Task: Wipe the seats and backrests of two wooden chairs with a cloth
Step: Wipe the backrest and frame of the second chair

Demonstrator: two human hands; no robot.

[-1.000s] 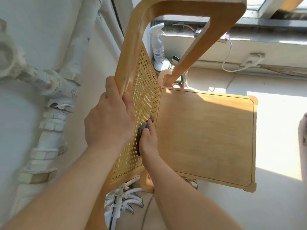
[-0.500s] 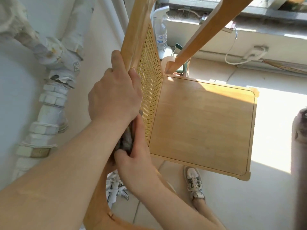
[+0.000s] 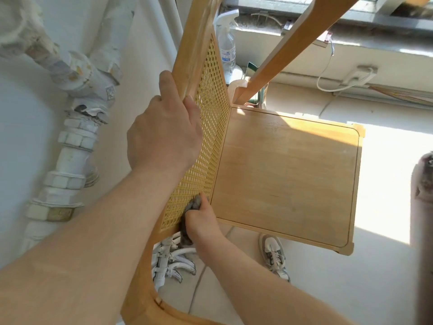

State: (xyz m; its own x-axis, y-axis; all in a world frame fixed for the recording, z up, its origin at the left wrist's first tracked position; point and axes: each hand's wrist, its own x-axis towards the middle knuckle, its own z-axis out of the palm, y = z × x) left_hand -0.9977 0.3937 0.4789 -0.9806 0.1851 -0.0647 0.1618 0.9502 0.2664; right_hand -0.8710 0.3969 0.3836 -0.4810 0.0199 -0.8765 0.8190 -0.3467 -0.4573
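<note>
at the far left, thick white pipes (image 3: 75, 137) with flaking paint and chunky joints run down the pale wall (image 3: 23, 137). next comes the left hand (image 3: 164, 134), seen from the back. its fingers (image 3: 192, 106) are curled round the wooden side rail of the chair (image 3: 194, 43), one digit up the rail's outer face and the rest held close together on the woven side, gripping the rail. just right of that hand is the cane backrest (image 3: 214, 118), a yellow open weave seen at a steep slant. at the bottom corner of the weave, close to where it meets the seat, is the cloth (image 3: 194, 206), a small grey wad pressed against the cane. the right hand (image 3: 203, 222) holds it, fingers curled tight around the wad so that only its top and lower end show. below both hands, under the chair, a bundle of white hoses (image 3: 173, 259) lies on the floor (image 3: 351, 289). to the right the flat wooden seat (image 3: 285, 174) spreads out, its far edge in strong sunlight. behind the backrest a clear spray bottle (image 3: 226, 45) stands by the window ledge (image 3: 351, 50), and a white socket block (image 3: 358, 75) with its cable sits against the ledge further right. a pale sneaker (image 3: 275, 256) stands on the floor below the seat's near edge. at the right border is a grey furry shape (image 3: 424, 184); i cannot tell what it is.
</note>
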